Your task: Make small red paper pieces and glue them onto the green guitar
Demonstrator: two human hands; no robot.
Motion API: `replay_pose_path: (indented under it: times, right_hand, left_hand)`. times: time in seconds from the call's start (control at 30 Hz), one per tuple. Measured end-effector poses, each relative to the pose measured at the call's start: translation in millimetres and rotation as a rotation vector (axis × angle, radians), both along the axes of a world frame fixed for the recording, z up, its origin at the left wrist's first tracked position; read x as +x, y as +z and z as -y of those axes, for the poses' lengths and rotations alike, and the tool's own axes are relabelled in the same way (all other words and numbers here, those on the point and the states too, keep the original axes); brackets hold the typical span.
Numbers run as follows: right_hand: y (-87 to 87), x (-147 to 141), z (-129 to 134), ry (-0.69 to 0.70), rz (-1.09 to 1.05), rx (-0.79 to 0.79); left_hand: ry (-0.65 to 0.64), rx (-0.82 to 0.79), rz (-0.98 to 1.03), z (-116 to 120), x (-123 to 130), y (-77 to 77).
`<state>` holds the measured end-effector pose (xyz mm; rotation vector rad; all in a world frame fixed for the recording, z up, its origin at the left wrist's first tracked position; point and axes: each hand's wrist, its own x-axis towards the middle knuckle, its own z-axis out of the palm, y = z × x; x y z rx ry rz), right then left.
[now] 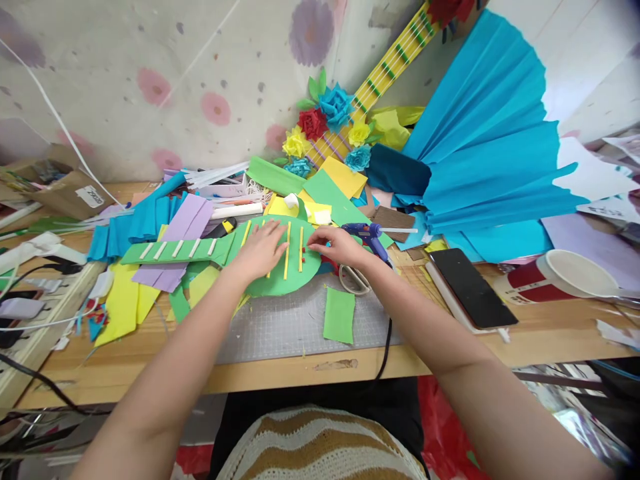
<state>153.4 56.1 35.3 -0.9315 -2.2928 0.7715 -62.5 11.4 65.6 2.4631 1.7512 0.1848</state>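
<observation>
A green paper guitar shape (pixel 295 283) lies on the grey cutting mat (pixel 280 333), with yellow strips across its body and white strips along its neck (pixel 200 249). My left hand (pixel 263 250) rests on the body with its fingers spread. At the body's right end, my right hand (pixel 337 245) has its thumb and fingers drawn together beside small red pieces (pixel 303 255); whatever may be between the fingertips is too small to name. Just behind the right hand is a blue glue gun (pixel 369 235). Scissors (pixel 354 280) lie partly beneath the right wrist, near a green paper piece (pixel 339 315).
A yellow guitar decorated with paper flowers (pixel 395 63) leans at the back. Blue crepe paper (pixel 490 133) fans out at the right. A black phone (pixel 473 288) and a paper cup (pixel 555 277) stand right. A power strip (pixel 55 320) lies left.
</observation>
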Motion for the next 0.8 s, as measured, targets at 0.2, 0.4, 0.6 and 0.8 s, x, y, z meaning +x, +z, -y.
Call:
replay_pose_path:
  times: [0.2,0.4,0.6,0.8]
  right_hand:
    - [12.4,-3,-3,0.077,0.174,0.1]
    - [18.1,-11,-9,0.16,0.276,0.118]
    - [19.9,-14,-9,0.177,0.361,0.14]
    - [17.8,-18,-9,0.144,0.408,0.167]
  left_hand:
    - [0.039,-0.043,0.0,3,8,-20.4]
    - [0.053,-0.07,0.016,5,8,-20.9]
    - [0.049,-0.065,0.011,3,11,-22.9]
    - [0.043,-0.053,0.009,3,10,-24.3]
